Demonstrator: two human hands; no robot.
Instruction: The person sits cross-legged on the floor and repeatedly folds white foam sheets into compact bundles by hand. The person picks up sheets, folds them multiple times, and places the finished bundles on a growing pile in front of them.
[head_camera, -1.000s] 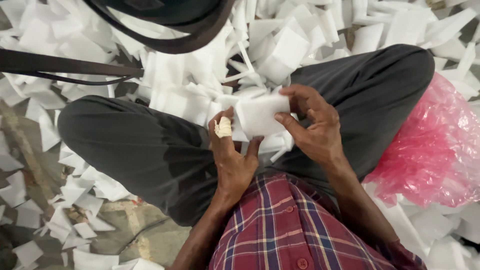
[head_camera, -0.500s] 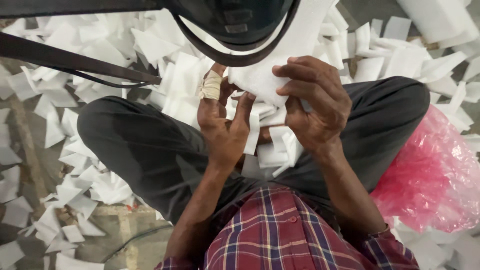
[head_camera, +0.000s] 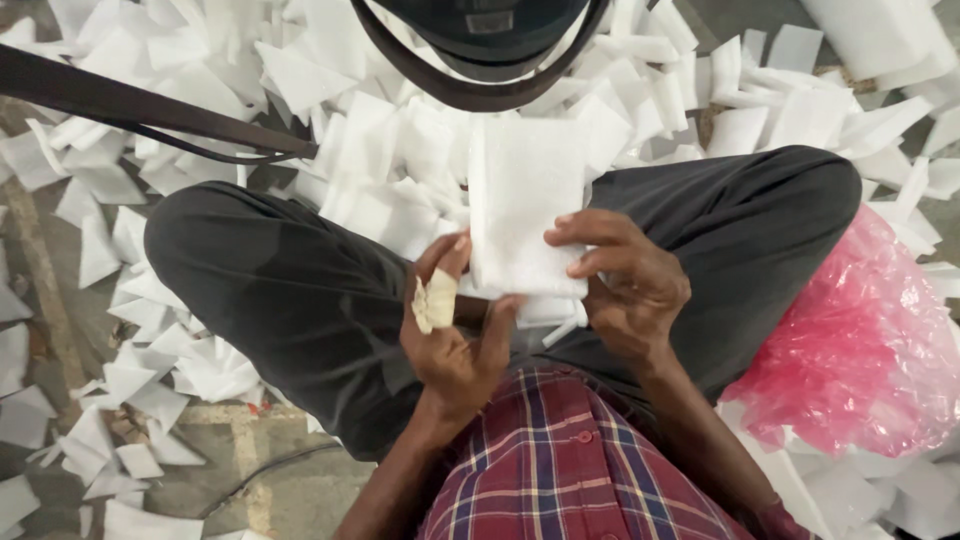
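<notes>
Both hands, left (head_camera: 455, 335) and right (head_camera: 630, 280), pinching white foam sheet stack (head_camera: 525, 205); rectangular, upright, soft-textured.

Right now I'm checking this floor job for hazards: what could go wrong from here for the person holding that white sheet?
The left hand has a bandaged finger right at the edge of the white foam sheet, so gripping could aggravate it. The right hand pinches only the sheet's lower corner, so it might slip or bend. Loose white scraps cover the floor around the legs, a likely slip hazard when standing up.
</notes>
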